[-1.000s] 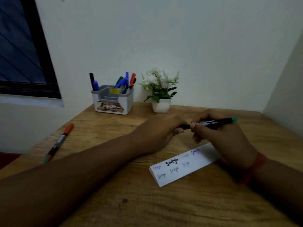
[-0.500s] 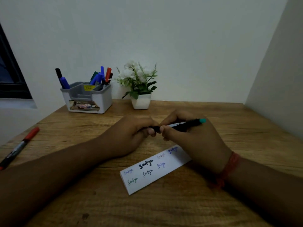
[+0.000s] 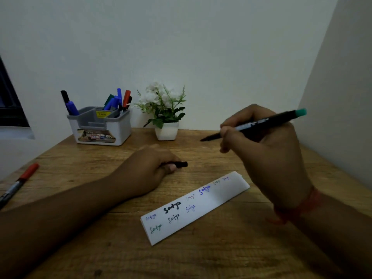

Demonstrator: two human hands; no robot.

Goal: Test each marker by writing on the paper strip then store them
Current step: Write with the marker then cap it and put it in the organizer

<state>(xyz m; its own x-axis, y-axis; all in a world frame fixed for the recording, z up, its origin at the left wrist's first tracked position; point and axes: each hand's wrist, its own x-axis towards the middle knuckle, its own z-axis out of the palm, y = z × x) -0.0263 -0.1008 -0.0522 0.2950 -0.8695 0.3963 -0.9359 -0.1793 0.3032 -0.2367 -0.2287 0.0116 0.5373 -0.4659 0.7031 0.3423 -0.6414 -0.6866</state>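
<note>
Organizer [image 3: 100,127] left of plant [image 3: 164,111] — seemingly apart.

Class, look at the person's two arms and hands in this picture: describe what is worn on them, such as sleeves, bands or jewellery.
Both forearms are bare, with no sleeves in view. The right wrist carries a red thread band, loosely tied with a short loose end. The left hand and wrist wear nothing visible; no rings, watch or gloves show on the right hand either.

My left hand [image 3: 150,168] hides most of the cap [image 3: 180,164]; only its black end shows. My right hand [image 3: 261,146] covers the pen [image 3: 267,121] mid-barrel, label unreadable. The red-capped marker [image 3: 19,182] is cut off by the left edge. The holder [image 3: 100,127] sticker is too blurred to read. Lower stems of markers in the holder hidden.
</note>
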